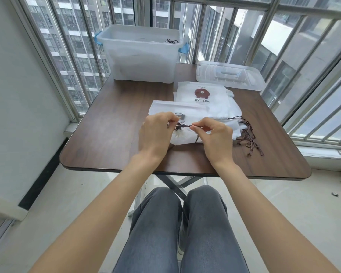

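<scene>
Brown cord [183, 126] stretched between left hand [156, 133] and right hand [215, 137], each grip pinching it.

This is the enclosed balcony of a high-rise flat. Silver steel window bars [205, 32] fence it in, with grey tower blocks [77, 56] outside. A brown wood-grain folding desk [110, 138] stands on pale floor tiles [283, 213].

1. Dark brown cord [182, 126]: thin, twisted and bunched into a short knotty length. It runs roughly level from 9 to 3 o'clock, pinched at its ends by the left hand [156, 133] and the right hand [215, 136]. A loose tail drops toward 6 o'clock.
2. White bag [185, 108]: lies flat beneath the cord, reaching toward 12 o'clock, and bears a small dark print.
</scene>
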Available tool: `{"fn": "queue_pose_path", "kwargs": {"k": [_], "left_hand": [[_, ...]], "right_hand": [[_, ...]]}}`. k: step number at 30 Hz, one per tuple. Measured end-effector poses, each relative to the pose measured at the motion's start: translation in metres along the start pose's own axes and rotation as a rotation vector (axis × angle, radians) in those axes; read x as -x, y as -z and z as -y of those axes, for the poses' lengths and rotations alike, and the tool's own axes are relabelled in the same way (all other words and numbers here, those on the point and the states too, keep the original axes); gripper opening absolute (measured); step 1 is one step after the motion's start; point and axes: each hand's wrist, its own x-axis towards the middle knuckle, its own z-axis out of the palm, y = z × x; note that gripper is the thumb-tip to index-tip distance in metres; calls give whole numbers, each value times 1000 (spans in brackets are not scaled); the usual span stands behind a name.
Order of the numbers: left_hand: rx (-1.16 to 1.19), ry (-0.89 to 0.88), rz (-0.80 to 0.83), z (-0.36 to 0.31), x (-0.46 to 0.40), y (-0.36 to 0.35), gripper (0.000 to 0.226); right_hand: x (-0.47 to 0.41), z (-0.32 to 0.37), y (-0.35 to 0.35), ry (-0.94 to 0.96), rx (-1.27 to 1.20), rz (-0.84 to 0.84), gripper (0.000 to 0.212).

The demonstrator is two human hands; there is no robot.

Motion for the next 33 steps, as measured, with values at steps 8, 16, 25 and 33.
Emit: {"fn": "queue_pose_path", "kwargs": {"k": [8, 16, 25, 33], "left_hand": [[-99, -40, -103, 6, 10, 1, 18], [-183, 20, -67, 7, 14, -1, 21], [-114, 38, -53, 7, 10, -2, 23], [-48, 32, -54, 11, 6, -8, 19]], "right_hand": [[7, 6, 1, -27, 188, -49, 15], [11, 2, 2, -50, 187, -80, 16], [10, -3, 11, -92, 131, -57, 16], [6, -6, 12, -145, 104, -57, 15]]}}
